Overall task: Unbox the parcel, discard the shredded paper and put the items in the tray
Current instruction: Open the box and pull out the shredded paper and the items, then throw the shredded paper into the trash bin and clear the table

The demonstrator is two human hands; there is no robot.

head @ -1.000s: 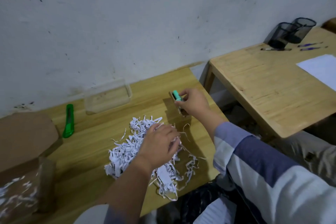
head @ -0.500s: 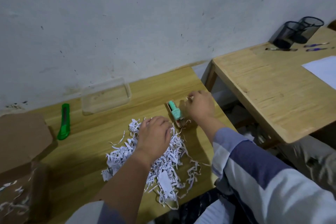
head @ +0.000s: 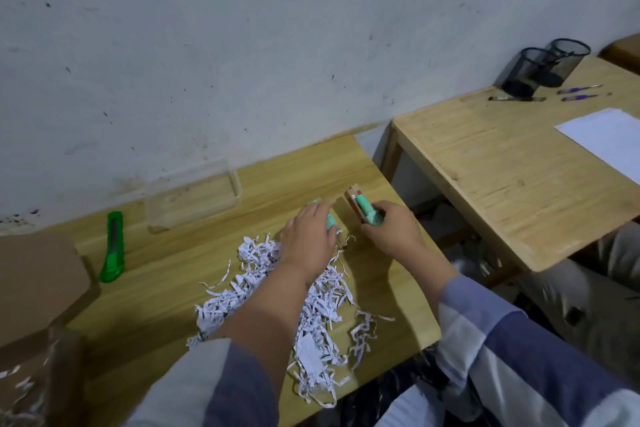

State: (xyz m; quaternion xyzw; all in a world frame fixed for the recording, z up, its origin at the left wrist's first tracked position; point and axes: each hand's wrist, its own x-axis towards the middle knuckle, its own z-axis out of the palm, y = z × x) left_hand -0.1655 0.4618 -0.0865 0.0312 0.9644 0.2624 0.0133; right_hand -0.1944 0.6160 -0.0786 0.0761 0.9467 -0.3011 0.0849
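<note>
While both hands work at the far edge of the paper pile, the right hand (head: 391,232) curls its fingers round a mint-green item (head: 366,211) on a brown card backing, holding it just above the desk (head: 166,288) near the desk's right edge. The left hand (head: 308,236) reaches across the shredded paper (head: 322,315) with its fingers bent over a second mint-green item (head: 330,221); only a sliver of that item shows under the fingers, so the grip looks like a hold but the view is too poor to be sure of more. The two items are just beside each other, a narrow gap between them. The shredded paper lies heaped on the desk in front of the person, under and around the left forearm, with loose strips trailing toward the near edge. A clear tray (head: 192,196) stands against the wall, behind and to the left of the hands, apart from them, with nothing visible in it. A green cutter (head: 112,248) lies flat to the left of the tray. At the far left the brown box (head: 38,288) stands open, scraps of paper showing inside its lower part. A second desk (head: 502,177) to the right carries two black mesh cups (head: 543,68), some pens (head: 575,90) and a white sheet (head: 609,135).
</note>
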